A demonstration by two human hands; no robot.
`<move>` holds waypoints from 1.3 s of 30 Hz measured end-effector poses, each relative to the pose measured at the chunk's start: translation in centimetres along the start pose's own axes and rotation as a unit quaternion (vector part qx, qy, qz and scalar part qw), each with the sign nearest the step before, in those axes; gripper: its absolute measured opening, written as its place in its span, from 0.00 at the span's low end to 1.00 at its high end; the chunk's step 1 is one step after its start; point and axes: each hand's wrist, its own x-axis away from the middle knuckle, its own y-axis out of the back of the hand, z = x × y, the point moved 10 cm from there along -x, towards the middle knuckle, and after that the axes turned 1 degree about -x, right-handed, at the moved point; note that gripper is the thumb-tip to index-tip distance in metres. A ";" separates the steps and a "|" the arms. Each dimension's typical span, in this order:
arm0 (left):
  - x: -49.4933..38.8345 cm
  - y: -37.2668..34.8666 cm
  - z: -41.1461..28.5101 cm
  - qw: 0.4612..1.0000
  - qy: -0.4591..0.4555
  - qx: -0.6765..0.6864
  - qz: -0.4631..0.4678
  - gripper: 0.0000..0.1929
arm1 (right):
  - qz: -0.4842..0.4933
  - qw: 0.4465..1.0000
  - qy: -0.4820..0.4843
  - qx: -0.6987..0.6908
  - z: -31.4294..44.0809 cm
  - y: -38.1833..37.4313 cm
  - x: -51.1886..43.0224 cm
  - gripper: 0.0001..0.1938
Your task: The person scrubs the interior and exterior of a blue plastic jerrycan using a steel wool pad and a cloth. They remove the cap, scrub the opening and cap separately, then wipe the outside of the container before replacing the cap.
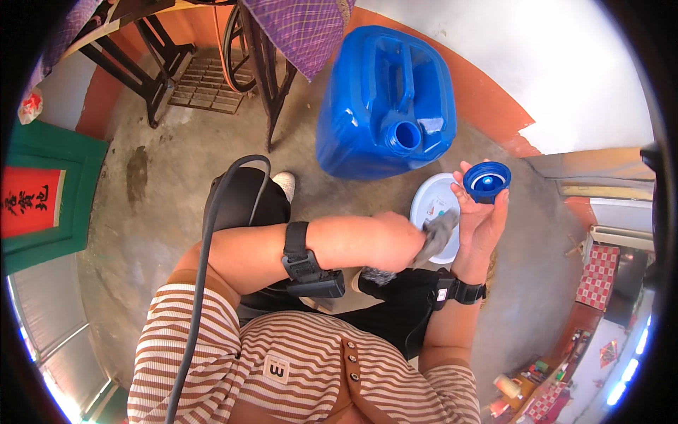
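Note:
My left hand [394,241] grips a grey cloth [438,233], its fingers closed and slightly blurred. In my right hand [479,217] is a blue plastic screw cap [486,183], held up with its hollow, ringed inside facing me. The cloth is beside my right wrist, below the cap. In front of me a large blue plastic jerrycan [339,122] stands upright on the floor; its threaded mouth [408,136] is uncapped. Beneath my hands lies a white round plastic surface [422,204] bearing print, partly hidden by my right hand and the cloth.
An iron treadle stand [212,82] with a wheel stands at upper left, under a purple checked cloth [302,32]. A black cable [204,265] runs over my left arm. Concrete floor [159,212] surrounds my feet. Cluttered furniture [529,381] sits at lower right.

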 end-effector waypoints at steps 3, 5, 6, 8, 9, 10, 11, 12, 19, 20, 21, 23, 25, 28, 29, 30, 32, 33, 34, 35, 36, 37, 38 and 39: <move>0.9 -2.6 -1.2 0.992 -0.046 -0.059 0.098 0.10 | -0.002 0.993 -0.018 0.119 -1.3 0.4 -1.0 0.29; 1.2 -3.1 -1.3 0.992 -0.051 -0.060 0.100 0.09 | 0.027 0.944 0.023 0.328 -2.1 -0.7 -1.8 0.33; 1.2 -3.5 -1.3 0.990 -0.056 -0.068 0.107 0.09 | 0.051 0.889 0.077 0.448 -2.1 -2.0 -2.1 0.34; 0.8 -4.2 -0.8 0.987 -0.032 -0.093 0.124 0.09 | 0.065 0.789 0.111 0.601 -3.0 -3.5 -2.9 0.36; 0.6 -4.3 -0.5 0.987 -0.023 -0.098 0.125 0.09 | 0.077 0.766 0.114 0.628 -3.3 -4.2 -3.5 0.36; 0.3 -4.4 -0.2 0.987 -0.016 -0.101 0.122 0.09 | 0.091 0.742 0.116 0.654 -3.7 -5.0 -4.1 0.36; 0.1 -4.4 0.1 0.987 -0.008 -0.104 0.120 0.09 | 0.105 0.717 0.118 0.679 -4.1 -5.8 -4.8 0.36; -0.1 -4.7 0.0 0.984 -0.015 -0.125 0.126 0.09 | 0.137 0.699 0.113 0.693 -4.6 -6.7 -5.3 0.37; -0.9 -5.6 -0.3 0.968 -0.020 -0.193 0.159 0.09 | 0.219 0.602 0.058 0.766 -7.3 -9.4 -7.5 0.38; -0.9 -5.6 -0.2 0.968 -0.016 -0.198 0.156 0.09 | 0.227 0.600 0.052 0.766 -7.6 -9.5 -7.6 0.38; -0.9 -5.7 0.0 0.969 -0.008 -0.191 0.158 0.09 | 0.234 0.602 0.054 0.762 -7.7 -9.8 -7.6 0.38; -1.0 -6.0 0.3 0.971 0.003 -0.176 0.160 0.10 | 0.237 0.585 0.046 0.775 -8.0 -10.0 -7.5 0.38; -1.2 -6.4 0.4 0.968 0.011 -0.185 0.172 0.10 | 0.231 0.565 0.031 0.792 -8.2 -10.3 -7.7 0.39; -1.5 -6.5 0.1 0.962 -0.001 -0.208 0.177 0.11 | 0.203 0.531 -0.030 0.822 -8.4 -9.9 -8.4 0.42; -1.5 -6.3 -0.2 0.960 -0.010 -0.218 0.175 0.11 | 0.190 0.524 -0.060 0.828 -8.5 -9.5 -8.6 0.43; -1.4 -6.3 -0.3 0.958 -0.014 -0.224 0.180 0.11 | 0.190 0.531 -0.061 0.823 -8.4 -9.6 -8.6 0.44; -1.2 -6.0 -0.4 0.953 -0.020 -0.238 0.186 0.11 | 0.231 0.508 -0.018 0.830 -8.3 -10.5 -8.2 0.45; -1.1 -5.9 -0.4 0.953 -0.023 -0.235 0.190 0.11 | 0.257 0.497 0.010 0.829 -8.3 -11.0 -8.0 0.46; -1.0 -5.9 -0.4 0.953 -0.026 -0.231 0.194 0.11 | 0.281 0.482 0.015 0.830 -8.7 -11.1 -7.8 0.46; -0.9 -5.9 -0.5 0.953 -0.029 -0.226 0.198 0.11 | 0.303 0.462 0.011 0.834 -9.1 -10.9 -7.7 0.46; -0.8 -5.9 -0.4 0.953 -0.027 -0.225 0.199 0.12 | 0.315 0.441 -0.007 0.840 -9.6 -10.4 -7.7 0.45; -0.8 -5.9 -0.4 0.953 -0.026 -0.225 0.201 0.12 | 0.311 0.444 -0.018 0.840 -9.7 -10.2 -8.0 0.44; -0.9 -6.0 -0.5 0.953 -0.026 -0.225 0.201 0.12 | 0.299 0.447 -0.041 0.842 -9.9 -9.7 -8.4 0.44; -1.0 -6.1 -0.4 0.952 -0.016 -0.221 0.209 0.13 | 0.287 0.451 -0.058 0.843 -9.9 -9.3 -8.7 0.43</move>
